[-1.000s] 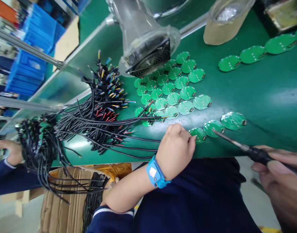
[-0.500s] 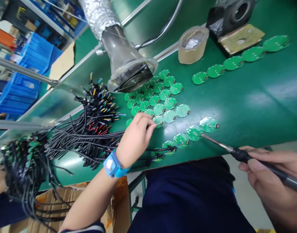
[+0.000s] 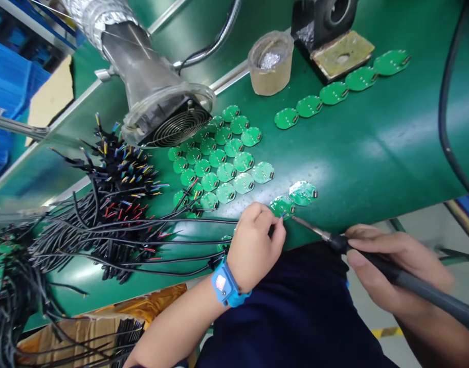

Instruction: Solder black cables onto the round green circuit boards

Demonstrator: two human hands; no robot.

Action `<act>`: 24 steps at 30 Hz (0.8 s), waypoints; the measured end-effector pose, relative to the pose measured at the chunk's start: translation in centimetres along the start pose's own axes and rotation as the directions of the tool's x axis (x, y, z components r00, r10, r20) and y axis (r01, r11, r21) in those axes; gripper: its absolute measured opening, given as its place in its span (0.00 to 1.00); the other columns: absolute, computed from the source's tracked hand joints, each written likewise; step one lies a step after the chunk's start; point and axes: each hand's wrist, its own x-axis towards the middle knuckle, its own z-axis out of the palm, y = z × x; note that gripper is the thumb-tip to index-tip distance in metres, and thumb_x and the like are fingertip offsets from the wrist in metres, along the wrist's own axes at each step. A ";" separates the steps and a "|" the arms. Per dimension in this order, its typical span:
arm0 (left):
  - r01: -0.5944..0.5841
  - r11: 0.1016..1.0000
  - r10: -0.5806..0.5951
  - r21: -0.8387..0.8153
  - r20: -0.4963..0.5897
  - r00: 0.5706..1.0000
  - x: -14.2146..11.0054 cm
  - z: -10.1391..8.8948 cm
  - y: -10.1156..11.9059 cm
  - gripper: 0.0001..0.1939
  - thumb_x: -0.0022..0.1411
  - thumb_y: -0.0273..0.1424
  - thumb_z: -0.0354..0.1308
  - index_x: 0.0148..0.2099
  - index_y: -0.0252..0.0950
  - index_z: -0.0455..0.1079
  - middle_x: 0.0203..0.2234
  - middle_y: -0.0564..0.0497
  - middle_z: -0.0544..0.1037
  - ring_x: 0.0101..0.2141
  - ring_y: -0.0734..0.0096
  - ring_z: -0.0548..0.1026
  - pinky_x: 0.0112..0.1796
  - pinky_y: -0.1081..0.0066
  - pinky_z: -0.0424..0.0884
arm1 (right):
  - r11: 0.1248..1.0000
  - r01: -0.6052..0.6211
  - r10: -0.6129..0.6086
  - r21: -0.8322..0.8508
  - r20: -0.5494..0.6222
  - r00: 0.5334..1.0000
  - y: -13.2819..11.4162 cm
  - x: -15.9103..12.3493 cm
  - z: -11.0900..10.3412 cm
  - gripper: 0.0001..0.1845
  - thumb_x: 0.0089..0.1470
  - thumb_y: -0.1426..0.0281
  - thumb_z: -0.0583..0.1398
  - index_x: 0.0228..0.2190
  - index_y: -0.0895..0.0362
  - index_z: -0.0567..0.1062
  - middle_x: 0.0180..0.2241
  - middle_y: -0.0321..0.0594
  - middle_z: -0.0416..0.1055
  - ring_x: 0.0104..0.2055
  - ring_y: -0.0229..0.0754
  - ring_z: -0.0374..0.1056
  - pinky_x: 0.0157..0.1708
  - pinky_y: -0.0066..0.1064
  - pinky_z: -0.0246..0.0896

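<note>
My left hand point(image 3: 259, 240), with a blue wrist strap point(image 3: 224, 283) below it, is closed in a pinch on the end of a black cable point(image 3: 203, 221). The cable's thin coloured wires touch a round green circuit board point(image 3: 281, 205) near the bench's front edge. In my right hand point(image 3: 395, 266) is a soldering iron point(image 3: 337, 243), held like a pen, its tip at the right edge of that same board. Another green board point(image 3: 303, 192) lies just beyond it. My left hand partly hides the boards and cables behind it.
Rows of green boards point(image 3: 226, 172) lie under a fume extractor point(image 3: 169, 117). Black cables with stripped ends point(image 3: 119, 168) are heaped at left. A tape roll point(image 3: 270, 64), an iron stand point(image 3: 326, 36) and another board row point(image 3: 334, 93) are at the back. A cord point(image 3: 445, 112) hangs at right.
My left hand has moved right and nearer, from beside the board rows to the front board, bringing a cable end. The iron's tip stays by that board. The view has shifted right.
</note>
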 end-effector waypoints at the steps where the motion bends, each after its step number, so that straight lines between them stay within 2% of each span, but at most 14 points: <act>1: 0.000 1.000 0.000 0.000 0.003 1.000 0.0 -0.1 0.0 0.05 0.59 0.24 0.52 0.31 0.34 0.66 0.29 0.49 0.68 0.33 0.70 0.68 0.37 0.68 0.68 | 1.000 -0.006 0.006 -0.005 0.008 1.000 0.0 0.0 0.1 0.15 0.41 0.80 0.62 0.34 0.55 0.72 0.28 0.39 0.71 0.33 0.45 0.71 0.30 0.36 0.69; 12: -0.013 0.999 0.014 0.048 -0.026 1.000 -0.2 0.3 0.1 0.04 0.60 0.24 0.52 0.31 0.34 0.64 0.29 0.48 0.68 0.33 0.69 0.68 0.36 0.67 0.69 | 1.000 0.014 -0.013 -0.022 0.049 0.999 0.0 0.1 0.5 0.14 0.42 0.79 0.62 0.34 0.55 0.70 0.26 0.38 0.69 0.31 0.43 0.70 0.31 0.38 0.68; 17: -0.011 0.998 0.013 0.063 -0.029 0.999 -0.2 0.4 0.0 0.04 0.60 0.24 0.52 0.31 0.34 0.63 0.29 0.49 0.68 0.32 0.70 0.68 0.36 0.67 0.69 | 0.998 0.054 -0.058 0.029 0.163 0.985 -0.2 0.5 0.5 0.18 0.41 0.81 0.60 0.36 0.54 0.69 0.21 0.33 0.65 0.23 0.38 0.64 0.27 0.37 0.66; 20: 0.002 0.998 -0.001 0.061 -0.014 1.000 -0.1 0.4 0.0 0.04 0.60 0.25 0.52 0.31 0.34 0.64 0.29 0.49 0.68 0.32 0.69 0.68 0.36 0.68 0.69 | 0.999 0.020 -0.024 0.027 0.174 0.984 -0.2 0.5 0.1 0.17 0.42 0.81 0.59 0.36 0.54 0.70 0.19 0.32 0.64 0.23 0.39 0.65 0.26 0.36 0.65; 24: 0.011 0.998 -0.010 0.054 -0.012 1.000 -0.1 0.3 0.0 0.04 0.60 0.24 0.52 0.31 0.33 0.64 0.29 0.49 0.68 0.32 0.70 0.68 0.36 0.68 0.69 | 0.996 -0.075 0.067 0.050 0.139 0.988 -0.4 0.4 -0.1 0.12 0.44 0.79 0.58 0.33 0.55 0.72 0.19 0.35 0.66 0.27 0.40 0.68 0.30 0.36 0.66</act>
